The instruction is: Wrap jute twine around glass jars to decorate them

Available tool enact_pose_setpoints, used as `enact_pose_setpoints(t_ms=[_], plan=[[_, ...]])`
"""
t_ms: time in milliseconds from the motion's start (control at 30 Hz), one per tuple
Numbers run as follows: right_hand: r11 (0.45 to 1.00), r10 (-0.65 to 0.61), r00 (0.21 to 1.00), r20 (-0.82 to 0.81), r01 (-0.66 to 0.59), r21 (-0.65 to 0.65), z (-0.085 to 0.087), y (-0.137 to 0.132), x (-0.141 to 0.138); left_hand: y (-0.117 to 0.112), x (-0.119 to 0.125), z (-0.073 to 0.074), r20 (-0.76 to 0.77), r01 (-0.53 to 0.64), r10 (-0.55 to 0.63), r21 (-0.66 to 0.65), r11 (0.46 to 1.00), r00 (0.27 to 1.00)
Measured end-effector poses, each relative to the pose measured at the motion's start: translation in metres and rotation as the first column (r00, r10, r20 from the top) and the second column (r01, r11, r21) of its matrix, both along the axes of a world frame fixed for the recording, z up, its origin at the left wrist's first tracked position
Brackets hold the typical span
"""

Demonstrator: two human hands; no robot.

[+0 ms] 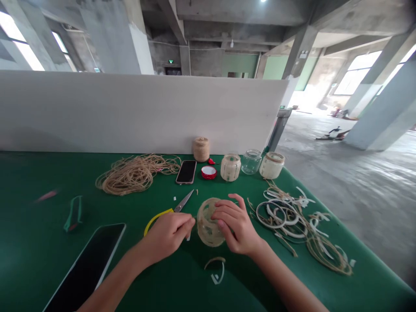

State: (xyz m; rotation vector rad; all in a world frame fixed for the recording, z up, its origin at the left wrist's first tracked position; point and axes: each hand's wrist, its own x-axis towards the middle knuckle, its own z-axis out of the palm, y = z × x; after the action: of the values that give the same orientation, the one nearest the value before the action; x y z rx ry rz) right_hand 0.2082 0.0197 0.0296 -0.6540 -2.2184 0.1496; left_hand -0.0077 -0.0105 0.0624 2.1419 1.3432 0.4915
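My right hand (235,225) grips a round glass jar (208,222) wrapped in pale strips from its right side, with the fingers spread over the jar. My left hand (165,236) is pinched shut beside the jar, and a small white strip (188,236) shows at its fingertips. Just above that hand lie yellow-handled scissors (172,209), with their steel blades pointing up and to the right; the handle's lower part runs behind my left hand.
The green table (39,260) holds a twine coil (136,175), twine ball (201,149), phone (186,172), red lid (209,172), several jars (251,161), a heap of white strips and twine (299,225), and a dark tablet (86,268). A white partition (136,112) stands behind.
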Motion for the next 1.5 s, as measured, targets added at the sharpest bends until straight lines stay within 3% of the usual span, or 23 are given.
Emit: enact_pose_setpoints(t_ms=[100, 233, 300, 400, 500, 567, 633, 700, 767, 967, 1033, 1233, 1300, 1400, 1500], plan=[[1.0, -0.001, 1.0, 0.01, 0.001, -0.004, 0.0, -0.001, 0.0, -0.006, 0.009, -0.004, 0.018, -0.126, 0.125, 0.081, 0.989, 0.992], [1.0, -0.009, 1.0, 0.018, 0.009, -0.003, -0.001, -0.001, 0.0, -0.008, 0.027, -0.007, -0.068, -0.169, 0.191, 0.247, 0.954, 0.979], [1.0, -0.011, 1.0, 0.019, 0.011, 0.0, -0.001, -0.001, 0.0, -0.012, 0.031, -0.006, -0.094, -0.058, 0.081, 0.224, 0.973, 0.992], [1.0, -0.007, 1.0, 0.017, 0.007, 0.003, 0.0, -0.001, 0.0, -0.025, 0.025, -0.009, -0.127, 0.237, -0.235, 0.0, 0.972, 0.964], [1.0, -0.009, 1.0, 0.01, 0.009, 0.0, 0.0, -0.001, 0.0, -0.035, 0.015, -0.019, -0.172, 0.3, -0.329, -0.172, 0.938, 0.929], [1.0, -0.011, 1.0, 0.002, 0.011, -0.003, 0.0, -0.001, -0.001, -0.035, 0.011, -0.025, -0.223, 0.194, -0.219, -0.129, 0.972, 0.95], [1.0, -0.01, 1.0, -0.007, 0.01, -0.007, 0.0, -0.001, -0.002, -0.029, 0.01, -0.028, -0.247, 0.023, -0.019, 0.015, 1.0, 0.969], [1.0, -0.008, 1.0, -0.012, 0.008, -0.006, -0.001, -0.001, -0.002, -0.018, 0.011, -0.028, -0.226, -0.126, 0.163, 0.166, 0.978, 0.961], [1.0, -0.01, 1.0, -0.013, 0.01, -0.001, -0.001, -0.001, -0.002, -0.008, 0.013, -0.026, -0.192, -0.21, 0.262, 0.252, 0.945, 0.946], [1.0, -0.017, 1.0, -0.015, 0.017, 0.016, -0.003, -0.001, -0.001, 0.004, 0.013, -0.03, -0.151, -0.09, 0.125, 0.223, 0.971, 0.981], [1.0, -0.013, 1.0, -0.007, 0.013, 0.017, -0.003, -0.001, -0.001, 0.007, 0.011, -0.034, -0.183, -0.086, 0.131, 0.233, 0.969, 0.974], [1.0, 0.005, 1.0, -0.001, -0.005, 0.029, -0.005, 0.001, -0.001, 0.028, 0.002, -0.043, -0.535, -0.103, 0.227, 0.251, 0.963, 0.814], [1.0, 0.015, 1.0, -0.01, -0.015, 0.021, -0.005, 0.001, -0.001, 0.032, -0.002, -0.045, -0.491, -0.129, 0.235, 0.24, 0.962, 0.839], [0.998, 0.06, 0.995, -0.078, -0.06, 0.001, -0.004, -0.002, 0.0, 0.033, -0.007, -0.044, -0.247, -0.183, 0.24, 0.234, 0.955, 0.939], [0.989, 0.014, 0.965, -0.262, -0.051, -0.137, -0.004, -0.001, 0.001, 0.032, -0.006, -0.038, -0.074, -0.216, 0.234, 0.189, 0.958, 0.97]])
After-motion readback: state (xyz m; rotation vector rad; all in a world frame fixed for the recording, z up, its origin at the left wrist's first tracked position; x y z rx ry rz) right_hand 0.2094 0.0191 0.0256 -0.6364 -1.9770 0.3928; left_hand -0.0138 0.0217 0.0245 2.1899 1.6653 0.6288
